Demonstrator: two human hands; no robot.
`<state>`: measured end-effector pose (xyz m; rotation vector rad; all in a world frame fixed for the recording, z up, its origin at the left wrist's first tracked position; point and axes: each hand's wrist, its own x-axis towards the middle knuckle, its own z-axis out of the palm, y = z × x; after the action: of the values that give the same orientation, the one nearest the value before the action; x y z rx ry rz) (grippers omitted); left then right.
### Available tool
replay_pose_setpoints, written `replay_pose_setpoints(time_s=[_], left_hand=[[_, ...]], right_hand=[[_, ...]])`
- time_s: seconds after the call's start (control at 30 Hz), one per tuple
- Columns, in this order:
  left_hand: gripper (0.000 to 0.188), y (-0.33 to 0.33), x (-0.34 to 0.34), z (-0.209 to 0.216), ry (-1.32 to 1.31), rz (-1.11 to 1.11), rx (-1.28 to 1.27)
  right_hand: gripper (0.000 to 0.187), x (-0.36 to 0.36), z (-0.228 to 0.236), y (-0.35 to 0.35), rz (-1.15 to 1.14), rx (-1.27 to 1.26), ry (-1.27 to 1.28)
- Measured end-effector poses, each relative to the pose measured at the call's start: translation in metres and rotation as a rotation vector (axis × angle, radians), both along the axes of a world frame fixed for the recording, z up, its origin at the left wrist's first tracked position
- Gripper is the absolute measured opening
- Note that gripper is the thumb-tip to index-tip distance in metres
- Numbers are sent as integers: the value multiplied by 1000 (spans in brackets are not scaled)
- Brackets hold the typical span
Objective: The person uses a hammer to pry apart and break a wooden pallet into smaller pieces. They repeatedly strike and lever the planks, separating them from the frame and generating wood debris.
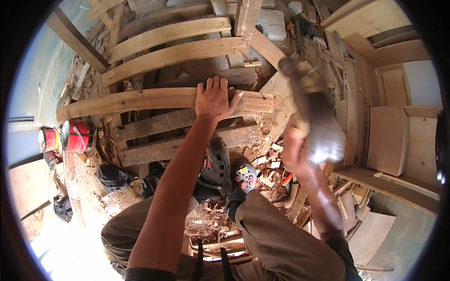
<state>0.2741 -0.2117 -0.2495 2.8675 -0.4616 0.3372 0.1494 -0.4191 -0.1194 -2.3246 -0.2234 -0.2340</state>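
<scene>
My left hand (213,99) presses on a long wooden plank (140,99), its fingers curled over the far edge and its thumb along the top. The plank lies across a slatted wooden frame, close to the plank's right end under my hand. To the right, my right hand (294,144) is closed round the short handle of what looks like an adze (311,105), raised and smeared by motion. One end of its metal head is broad and bright, the other narrow and dark. The tool is apart from the plank.
Wood chips (274,157) litter the ground round my dark clogs (216,161). Red cans (77,136) stand at the left by a black plastic bag (114,177). Wooden panels and box parts (386,138) are stacked at the right. A wooden post (247,18) rises at the far side.
</scene>
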Motion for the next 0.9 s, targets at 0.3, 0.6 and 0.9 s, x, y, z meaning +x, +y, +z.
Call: replay_pose_setpoints(time_s=[0.3, 0.6, 0.9], left_hand=[[56, 9, 2, -5, -6, 39, 15], [53, 3, 2, -3, -87, 10, -2], [55, 2, 5, -6, -1, 39, 30]], right_hand=[[46, 13, 40, 20, -87, 65, -22], [50, -8, -30, -16, -182, -151, 251], [46, 7, 28, 13, -37, 168, -251]])
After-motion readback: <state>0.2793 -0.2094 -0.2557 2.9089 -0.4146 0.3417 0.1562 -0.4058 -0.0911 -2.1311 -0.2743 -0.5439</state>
